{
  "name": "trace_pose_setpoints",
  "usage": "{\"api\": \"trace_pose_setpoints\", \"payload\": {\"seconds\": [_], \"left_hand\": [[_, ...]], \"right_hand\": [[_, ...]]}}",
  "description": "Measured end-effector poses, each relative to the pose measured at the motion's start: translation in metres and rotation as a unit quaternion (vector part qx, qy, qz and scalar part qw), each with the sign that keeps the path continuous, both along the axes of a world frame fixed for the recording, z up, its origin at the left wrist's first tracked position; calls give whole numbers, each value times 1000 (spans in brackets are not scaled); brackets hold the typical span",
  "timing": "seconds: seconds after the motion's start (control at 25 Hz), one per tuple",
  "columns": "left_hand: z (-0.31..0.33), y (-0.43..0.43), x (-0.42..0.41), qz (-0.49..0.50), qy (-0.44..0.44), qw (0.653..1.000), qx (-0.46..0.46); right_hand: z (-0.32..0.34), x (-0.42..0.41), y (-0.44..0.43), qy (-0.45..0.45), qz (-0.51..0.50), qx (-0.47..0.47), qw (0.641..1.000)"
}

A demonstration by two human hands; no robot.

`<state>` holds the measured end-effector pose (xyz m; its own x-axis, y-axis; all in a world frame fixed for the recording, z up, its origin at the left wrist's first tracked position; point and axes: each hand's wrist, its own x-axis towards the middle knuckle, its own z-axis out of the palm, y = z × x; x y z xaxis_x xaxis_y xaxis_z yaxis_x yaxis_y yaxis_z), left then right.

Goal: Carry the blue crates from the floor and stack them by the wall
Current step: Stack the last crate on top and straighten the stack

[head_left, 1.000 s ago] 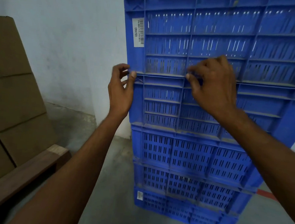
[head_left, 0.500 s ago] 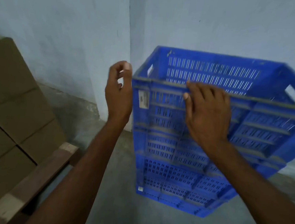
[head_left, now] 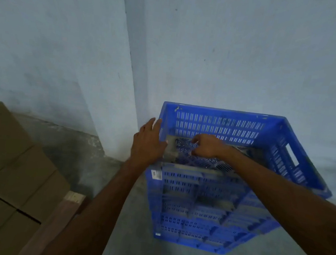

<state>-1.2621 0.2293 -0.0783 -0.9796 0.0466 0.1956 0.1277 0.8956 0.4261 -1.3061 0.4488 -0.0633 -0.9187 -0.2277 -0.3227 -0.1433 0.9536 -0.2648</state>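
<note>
A stack of blue crates (head_left: 188, 221) stands on the floor against the wall. The top blue crate (head_left: 219, 127) sits upright on the stack, and I look down into it. My left hand (head_left: 147, 144) lies flat against the outside of the crate's near left corner, fingers straight and pointing up. My right arm reaches over the near rim. My right hand (head_left: 206, 146) is inside the crate, its bent fingers resting on the perforated bottom and holding nothing I can make out.
The pale wall (head_left: 239, 52) rises right behind the stack, with a jutting wall corner (head_left: 131, 74) to its left. Stacked cardboard boxes (head_left: 12, 175) on a wooden pallet (head_left: 59, 217) fill the lower left. Grey concrete floor (head_left: 133, 251) lies between them and the crates.
My view has risen from the crates' side to above the top one. My left hand went from loosely curled to flat against the corner. My right hand moved from the crate's side to inside it.
</note>
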Motion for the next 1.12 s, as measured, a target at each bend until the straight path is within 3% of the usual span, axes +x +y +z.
{"api": "trace_pose_setpoints", "payload": {"seconds": [0.16, 0.28, 0.48, 0.64, 0.76, 0.84, 0.88, 1.0, 1.12], "left_hand": [[-24, 4, -50, -29, -25, 998, -58], [-36, -4, -66, -39, -67, 996, -50], [-39, -4, -65, -35, -76, 996, -40], [-37, -8, -73, -41, -72, 996, -40], [-20, -8, -65, -29, -76, 995, -53], [-19, -7, -44, -17, -41, 996, -73], [-19, -6, -31, -16, -39, 997, -68], [-24, 5, 10, -9, -80, 994, -70], [-24, 11, 11, -2, -51, 993, -109]], "right_hand": [[-66, -70, -1, -117, 37, 111, 986], [-109, -84, 9, -114, 77, 210, 968], [-117, -94, 13, -95, 101, 229, 964], [-115, -96, 12, -104, 103, 217, 965], [-58, -77, 17, -173, 64, 25, 982], [-27, -28, 33, -98, 8, -106, 989], [-16, -1, 45, -27, -42, -123, 991], [-1, 88, 77, 86, -157, 15, 984], [-18, 103, 70, 187, -151, 158, 958]]}}
